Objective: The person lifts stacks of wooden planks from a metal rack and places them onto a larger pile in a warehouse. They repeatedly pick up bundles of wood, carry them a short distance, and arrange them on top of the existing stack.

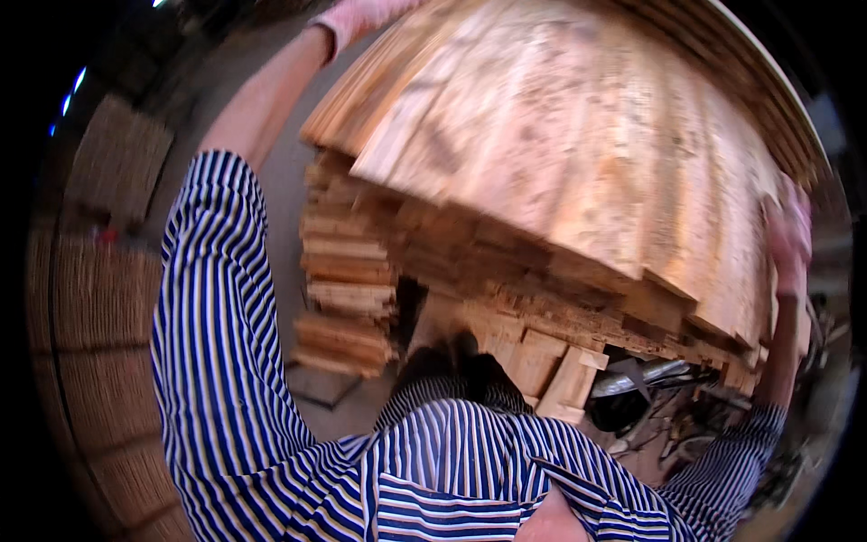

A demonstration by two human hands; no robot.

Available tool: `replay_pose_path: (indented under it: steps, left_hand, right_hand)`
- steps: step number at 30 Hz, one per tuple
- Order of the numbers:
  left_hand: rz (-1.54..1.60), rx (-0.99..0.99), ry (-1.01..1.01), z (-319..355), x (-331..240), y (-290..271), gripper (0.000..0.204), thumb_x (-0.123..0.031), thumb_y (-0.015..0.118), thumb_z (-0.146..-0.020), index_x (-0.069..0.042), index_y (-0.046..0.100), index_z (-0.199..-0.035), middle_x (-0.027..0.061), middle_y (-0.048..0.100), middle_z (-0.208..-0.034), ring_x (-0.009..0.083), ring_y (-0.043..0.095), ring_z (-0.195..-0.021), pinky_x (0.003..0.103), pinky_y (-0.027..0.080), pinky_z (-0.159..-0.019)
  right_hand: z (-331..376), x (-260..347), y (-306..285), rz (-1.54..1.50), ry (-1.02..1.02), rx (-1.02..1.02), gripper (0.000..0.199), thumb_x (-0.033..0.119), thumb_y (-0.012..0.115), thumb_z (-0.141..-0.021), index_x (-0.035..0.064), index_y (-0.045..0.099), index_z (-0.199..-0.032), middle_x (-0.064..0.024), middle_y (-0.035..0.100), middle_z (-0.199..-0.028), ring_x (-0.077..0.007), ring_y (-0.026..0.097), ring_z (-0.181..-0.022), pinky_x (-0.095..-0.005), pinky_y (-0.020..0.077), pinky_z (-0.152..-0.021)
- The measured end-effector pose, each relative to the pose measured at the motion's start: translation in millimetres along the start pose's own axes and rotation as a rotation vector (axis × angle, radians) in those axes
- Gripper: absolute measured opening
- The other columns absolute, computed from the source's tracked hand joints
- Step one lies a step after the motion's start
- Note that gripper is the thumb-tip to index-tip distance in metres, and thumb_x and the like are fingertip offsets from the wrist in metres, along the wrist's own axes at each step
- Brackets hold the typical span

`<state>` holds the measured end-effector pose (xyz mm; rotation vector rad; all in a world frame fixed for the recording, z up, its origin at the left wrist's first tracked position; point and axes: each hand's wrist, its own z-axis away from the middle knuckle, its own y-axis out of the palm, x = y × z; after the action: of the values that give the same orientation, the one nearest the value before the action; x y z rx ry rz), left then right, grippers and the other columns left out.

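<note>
I'm prob. squaring the wood sheets (560, 135), upper ctr, w/ L hand (368, 18) cropped upper L & R hand (791, 233) blurred at their R edge, can't tell either's openness or grip; next calls for even pressure.

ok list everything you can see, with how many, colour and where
top boards: several, pale tan with dark marks, upper centre
board stack: one, brown, under the top boards' left side
short boards: a few, pale, lower centre
bundles: several, brown, left side
shiny tube: one, silvery, lower right
loose clutter: uncountable, mixed, lower right
floor: one, grey, left of the boards
striped shirt: one, navy and white, lower half
left hand: one, pinkish, top edge, partly cut off
right hand: one, pinkish, blurred, boards' right edge
</note>
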<state>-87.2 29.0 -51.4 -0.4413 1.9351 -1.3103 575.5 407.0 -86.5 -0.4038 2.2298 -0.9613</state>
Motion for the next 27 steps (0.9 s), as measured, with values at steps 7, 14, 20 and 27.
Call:
replay_pose_path:
  steps: [7,14,20,27]
  left_hand:
    - [-0.021,-0.001,-0.375,177.5,217.1,-1.8,0.085,-0.064,0.057,-0.095,0.0,0.047,-0.149,0.0198,0.054,-0.148,0.031,0.05,-0.138,0.036,0.038,-0.116]
    - [0.874,0.137,-1.131,471.6,357.7,174.3,0.087,-0.055,0.063,-0.094,0.006,0.038,-0.152,0.0252,0.041,-0.157,0.0349,0.036,-0.148,0.047,0.029,-0.121]
    - [1.222,0.1,-1.789,747.6,384.9,370.9,0.103,-0.065,0.064,-0.089,0.001,0.026,-0.159,0.0265,0.028,-0.163,0.0407,0.031,-0.149,0.057,0.031,-0.116]
    - [1.654,-0.259,-2.081,858.8,404.4,584.4,0.104,-0.069,0.065,-0.087,-0.006,0.024,-0.16,0.0282,0.026,-0.163,0.0489,0.028,-0.147,0.064,0.032,-0.111]
  right_hand:
    - [79.1,225.2,-247.2,-1.169,-0.376,0.178,0.045,0.026,0.062,-0.097,0.0002,0.061,-0.134,-0.0176,0.063,-0.133,-0.03,0.061,-0.12,-0.0411,0.0472,-0.104]
    - [191.7,470.6,-154.6,-1.851,0.054,1.496,0.056,0.021,0.067,-0.096,0.0007,0.051,-0.146,-0.0137,0.064,-0.134,-0.0232,0.062,-0.119,-0.0358,0.0486,-0.102]
    - [269.0,622.5,-78.8,-1.531,0.013,1.994,0.051,0.027,0.065,-0.1,0.0016,0.054,-0.143,-0.0087,0.067,-0.125,-0.0163,0.064,-0.107,-0.0311,0.0529,-0.091]
    - [382.6,831.8,67.2,-1.195,0.02,2.21,0.046,0.03,0.068,-0.098,0.0058,0.061,-0.135,-0.0027,0.069,-0.103,-0.0117,0.064,-0.087,-0.0285,0.0527,-0.075]
